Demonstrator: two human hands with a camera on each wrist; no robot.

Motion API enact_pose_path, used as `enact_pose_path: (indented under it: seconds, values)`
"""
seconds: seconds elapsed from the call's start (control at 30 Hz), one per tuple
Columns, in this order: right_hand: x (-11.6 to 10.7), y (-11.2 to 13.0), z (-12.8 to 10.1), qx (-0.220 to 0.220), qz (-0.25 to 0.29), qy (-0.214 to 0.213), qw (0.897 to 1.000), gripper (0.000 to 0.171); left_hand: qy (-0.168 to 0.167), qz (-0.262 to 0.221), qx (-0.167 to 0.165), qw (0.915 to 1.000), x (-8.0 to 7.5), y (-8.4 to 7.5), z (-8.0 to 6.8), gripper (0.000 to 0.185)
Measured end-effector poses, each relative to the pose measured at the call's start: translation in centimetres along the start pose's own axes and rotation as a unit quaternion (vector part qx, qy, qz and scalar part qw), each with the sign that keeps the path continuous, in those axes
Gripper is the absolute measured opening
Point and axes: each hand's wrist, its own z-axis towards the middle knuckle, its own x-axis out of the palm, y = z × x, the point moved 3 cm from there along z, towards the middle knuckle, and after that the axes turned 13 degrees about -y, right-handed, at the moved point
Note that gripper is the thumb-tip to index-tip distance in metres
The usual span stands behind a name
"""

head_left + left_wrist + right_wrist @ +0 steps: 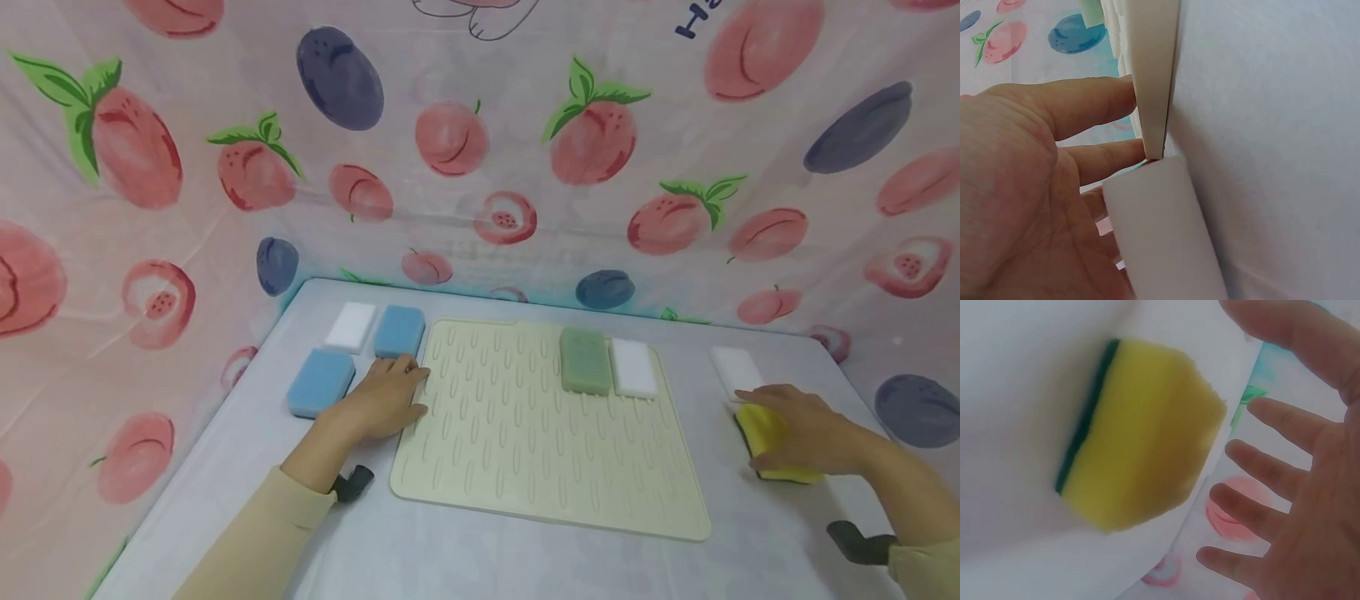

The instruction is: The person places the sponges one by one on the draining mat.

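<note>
My left hand (384, 400) lies flat on the grey table (247, 467), fingers straight, their tips at the left edge of a cream ribbed mat (525, 433). The left wrist view shows those straight fingers (1085, 106) against the mat edge (1155, 87). My right hand (806, 427) is over a yellow sponge (767, 433) with a dark green scrub side, at the table's right. In the right wrist view its fingers (1272, 469) are spread and straight, just off the yellow sponge (1147, 456).
A green sponge (585, 360) and a white sponge (633, 367) lie on the mat's far part. Another white sponge (733, 367) sits beyond my right hand. Two blue sponges (321, 382) (399, 330) and a white one (351, 325) lie far left. A fruit-print cloth (480, 167) walls the table.
</note>
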Motion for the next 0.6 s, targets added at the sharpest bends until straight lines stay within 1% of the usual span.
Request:
enact_pose_path:
  seconds: [0.17,0.4,0.6]
  values:
    - [0.2,-0.2,-0.3,-0.010,0.004,0.000,1.000,0.109,0.001,-0.001,-0.001,1.0000,0.0,0.0,0.0,0.063]
    - [0.4,-0.7,-0.4,-0.003,0.008,0.018,1.000,0.110,0.000,-0.003,0.000,1.0000,-0.1,0.0,0.0,0.062]
    - [0.7,-1.2,-0.6,-0.002,0.016,0.019,1.000,0.110,-0.001,-0.008,-0.002,1.0000,-0.1,-0.1,-0.1,0.061]
